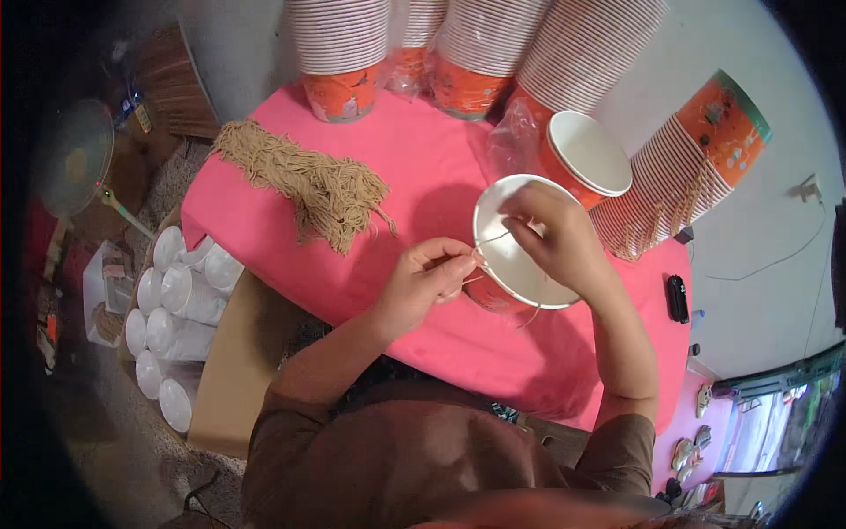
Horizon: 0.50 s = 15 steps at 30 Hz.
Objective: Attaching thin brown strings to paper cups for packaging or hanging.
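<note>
1. Left hand pinches string at the bucket's left rim; right hand, fingertips partly hidden, seems to grip it over the mouth.
2. Light, even tension should prevent slipping.
3. Bucket sits on the pink table; the cardboard box holds clear cups.

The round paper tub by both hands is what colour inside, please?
The round paper tub is white inside, showing best in the head view.
</note>
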Tool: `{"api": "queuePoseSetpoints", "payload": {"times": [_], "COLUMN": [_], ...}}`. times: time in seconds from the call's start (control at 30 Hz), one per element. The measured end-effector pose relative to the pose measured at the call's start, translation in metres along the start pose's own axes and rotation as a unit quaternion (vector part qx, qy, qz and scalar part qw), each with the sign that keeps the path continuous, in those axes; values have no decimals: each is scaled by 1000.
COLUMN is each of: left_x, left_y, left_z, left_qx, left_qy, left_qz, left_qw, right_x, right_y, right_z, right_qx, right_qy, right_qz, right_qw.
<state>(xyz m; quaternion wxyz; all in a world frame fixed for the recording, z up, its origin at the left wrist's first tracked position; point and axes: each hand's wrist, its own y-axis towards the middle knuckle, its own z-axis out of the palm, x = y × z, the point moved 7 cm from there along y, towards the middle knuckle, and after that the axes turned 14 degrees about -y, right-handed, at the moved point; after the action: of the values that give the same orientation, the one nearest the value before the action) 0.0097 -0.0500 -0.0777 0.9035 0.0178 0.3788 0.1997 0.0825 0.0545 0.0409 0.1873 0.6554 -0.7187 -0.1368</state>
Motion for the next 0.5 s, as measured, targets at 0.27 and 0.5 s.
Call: {"api": "queuePoseSetpoints", "payload": {"times": [0.27, 0.5], "left_x": [12, 6], "left_y": [-4, -5], "left_z": [-6, -3], "left_qx": [-9, -6], "left_qy": [-156, -84], "left_qz": [-21, -13], "left_qw": [987, 996], "right_x": [31, 34], "right_y": [-32, -34], "right_z": [-16, -18], "right_qx": [33, 16], "right_qy": [68, 45], "right_qz": [-10, -28], "right_qw": [997, 998]}}
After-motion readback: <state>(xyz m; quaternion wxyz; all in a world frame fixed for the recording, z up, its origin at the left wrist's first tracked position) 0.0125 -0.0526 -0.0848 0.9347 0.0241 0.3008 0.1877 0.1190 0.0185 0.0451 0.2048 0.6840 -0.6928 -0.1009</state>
